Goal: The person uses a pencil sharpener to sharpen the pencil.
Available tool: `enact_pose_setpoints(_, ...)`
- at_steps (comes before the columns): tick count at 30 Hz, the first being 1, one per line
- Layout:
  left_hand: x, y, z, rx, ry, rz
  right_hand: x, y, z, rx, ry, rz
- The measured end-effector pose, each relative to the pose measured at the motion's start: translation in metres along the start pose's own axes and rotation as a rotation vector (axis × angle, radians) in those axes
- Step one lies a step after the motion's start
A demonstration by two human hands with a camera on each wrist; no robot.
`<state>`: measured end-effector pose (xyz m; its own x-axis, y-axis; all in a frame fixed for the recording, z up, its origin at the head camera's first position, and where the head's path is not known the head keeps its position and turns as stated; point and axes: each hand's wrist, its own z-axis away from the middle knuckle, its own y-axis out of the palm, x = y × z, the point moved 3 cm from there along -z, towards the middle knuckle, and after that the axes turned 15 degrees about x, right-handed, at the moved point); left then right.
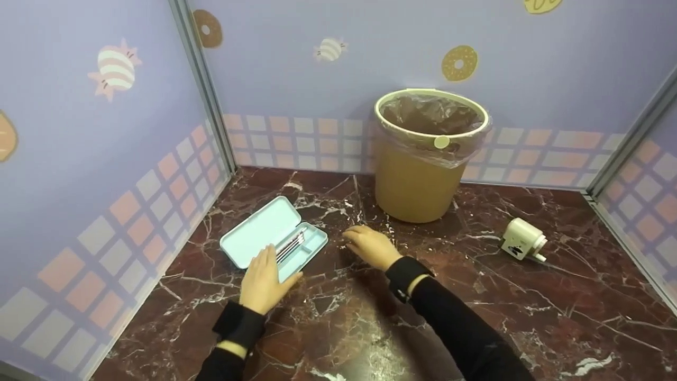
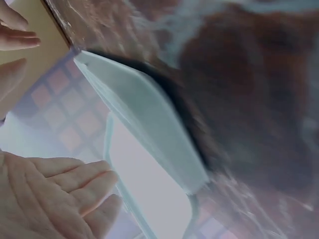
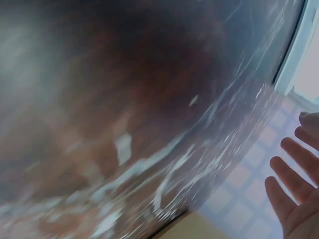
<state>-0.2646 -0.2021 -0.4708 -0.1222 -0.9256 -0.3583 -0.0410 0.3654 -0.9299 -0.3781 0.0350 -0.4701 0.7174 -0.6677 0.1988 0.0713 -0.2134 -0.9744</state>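
A pale blue pencil case (image 1: 316,241) lies with its lid (image 1: 262,233) swung back on the left part of the marble table. Several slim pencils (image 1: 291,246) with patterned barrels rest in its long compartment. My left hand (image 1: 262,283) is over the near left end of the case, fingers straight, hiding part of it. In the left wrist view the case's outer side (image 2: 144,114) stands beside that hand's fingers (image 2: 84,184). To the right of the case hovers my right hand (image 1: 373,247), fingers relaxed and nothing in them; the right wrist view shows them spread apart (image 3: 299,174).
A tan trash bin (image 1: 418,185) with a clear liner stands at the back wall. At right lies a cream pencil sharpener (image 1: 521,238) with a crank. Small pale crumbs dot the table (image 1: 338,328) around the bin. Patterned panels (image 1: 296,140) enclose the sides and back.
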Motion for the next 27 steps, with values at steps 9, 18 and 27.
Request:
enact_pose_setpoints(9,0.014,0.004,0.012,-0.027,-0.038,-0.028,0.032,0.013,-0.043,-0.023,-0.141,0.111)
enact_pose_setpoints(18,0.021,0.003,0.016,-0.022,-0.066,-0.052,0.060,0.024,-0.079,-0.070,-0.254,0.231)
enact_pose_setpoints(27,0.024,0.003,0.018,-0.005,-0.090,-0.071,0.062,0.027,-0.097,0.052,-0.155,0.198)
